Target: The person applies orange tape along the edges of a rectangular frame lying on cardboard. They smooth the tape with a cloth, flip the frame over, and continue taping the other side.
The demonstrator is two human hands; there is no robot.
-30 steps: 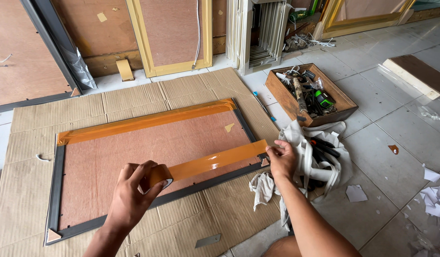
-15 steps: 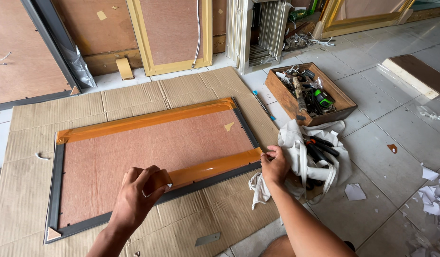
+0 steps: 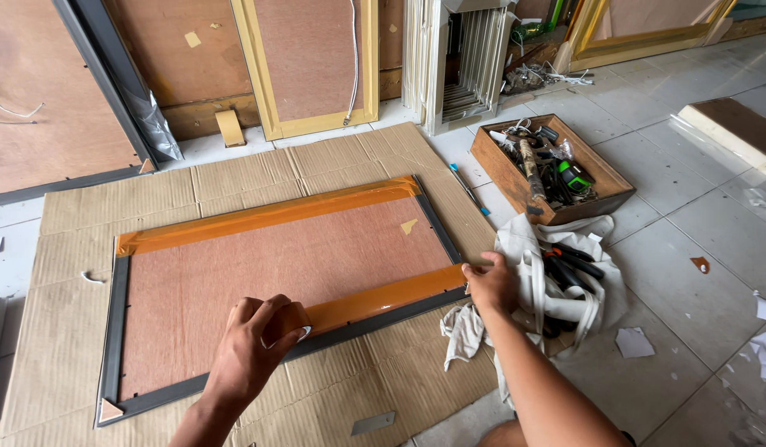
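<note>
Two hands: left (image 3: 249, 352), right (image 3: 491, 285). One dark frame (image 3: 114, 331) with one backing board (image 3: 275, 265). Two tape strips: top (image 3: 267, 217), bottom (image 3: 383, 300). One tool box (image 3: 499, 161). One cloth bag (image 3: 532, 248).

Left hand (image 3: 255, 348) grips tape roll (image 3: 290, 321), right hand (image 3: 491, 285) presses orange tape (image 3: 383, 300) onto dark picture frame (image 3: 115, 323) lying on cardboard (image 3: 68, 207); toolbox (image 3: 503, 170) nearby.

- The framed board (image 3: 275, 273) is lying flat on cardboard sheets (image 3: 93, 207) on the floor.
- My left hand (image 3: 255, 352) is sitting on its near edge, my right hand (image 3: 491, 285) at its near right corner.
- A strip of tape (image 3: 383, 300) is running between them.
- The tool box (image 3: 549, 165) is lying to the right, a cloth bag (image 3: 557, 265) in front of it.
</note>
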